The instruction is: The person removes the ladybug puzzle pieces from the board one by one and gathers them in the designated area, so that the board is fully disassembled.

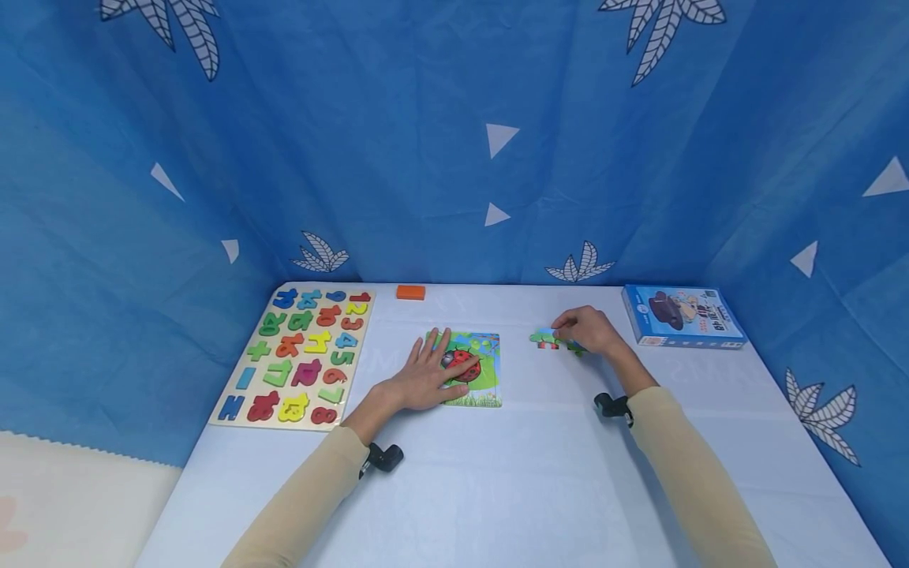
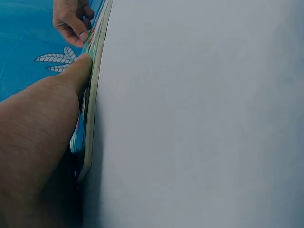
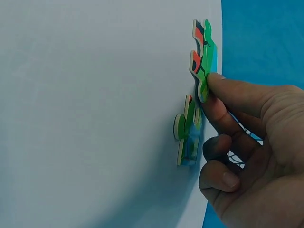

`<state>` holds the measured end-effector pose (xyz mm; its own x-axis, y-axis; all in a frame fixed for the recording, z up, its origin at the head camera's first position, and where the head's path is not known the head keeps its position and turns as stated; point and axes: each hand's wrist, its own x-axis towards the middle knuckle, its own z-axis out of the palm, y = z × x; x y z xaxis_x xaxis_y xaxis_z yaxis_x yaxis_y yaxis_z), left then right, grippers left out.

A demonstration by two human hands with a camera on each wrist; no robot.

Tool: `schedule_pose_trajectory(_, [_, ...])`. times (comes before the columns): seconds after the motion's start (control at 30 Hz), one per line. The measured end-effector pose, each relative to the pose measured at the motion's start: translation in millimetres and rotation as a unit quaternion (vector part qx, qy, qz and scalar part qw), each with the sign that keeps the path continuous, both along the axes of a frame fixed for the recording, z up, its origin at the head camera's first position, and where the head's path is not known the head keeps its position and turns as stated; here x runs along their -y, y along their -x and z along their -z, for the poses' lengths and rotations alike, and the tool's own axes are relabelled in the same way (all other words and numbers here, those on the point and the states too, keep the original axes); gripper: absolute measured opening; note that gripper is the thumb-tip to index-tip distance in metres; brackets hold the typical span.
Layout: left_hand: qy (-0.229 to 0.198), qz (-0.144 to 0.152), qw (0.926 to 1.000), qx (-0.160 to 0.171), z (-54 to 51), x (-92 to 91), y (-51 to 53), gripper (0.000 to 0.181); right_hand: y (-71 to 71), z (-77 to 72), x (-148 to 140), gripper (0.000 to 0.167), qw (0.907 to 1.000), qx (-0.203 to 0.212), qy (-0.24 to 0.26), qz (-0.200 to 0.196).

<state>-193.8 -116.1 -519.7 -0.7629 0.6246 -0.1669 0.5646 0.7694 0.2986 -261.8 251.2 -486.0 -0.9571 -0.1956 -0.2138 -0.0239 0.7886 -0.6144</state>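
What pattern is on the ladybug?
Black spots on red; the ladybug shows best in the head view.

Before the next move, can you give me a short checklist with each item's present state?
1. Left hand resting on the ladybug board: ok, fingers spread over it.
2. Right hand gripping the held piece: ok, pinched near one end.
3. Second piece clear of the fingers: cannot tell; it is right beside them.
4. Whole ladybug picture visible: not ok, the left hand covers part.
5. Blue box apart from the right hand: ok.
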Motion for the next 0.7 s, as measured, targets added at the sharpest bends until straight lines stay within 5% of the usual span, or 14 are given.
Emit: schedule_pose_trajectory(0.7, [0.0, 0.001, 1.0, -0.002, -3.5, -0.6, -1.2, 0.064, -1.4, 1.3, 2.9, 0.02, 0.9999, 0.003, 0.01, 0.005])
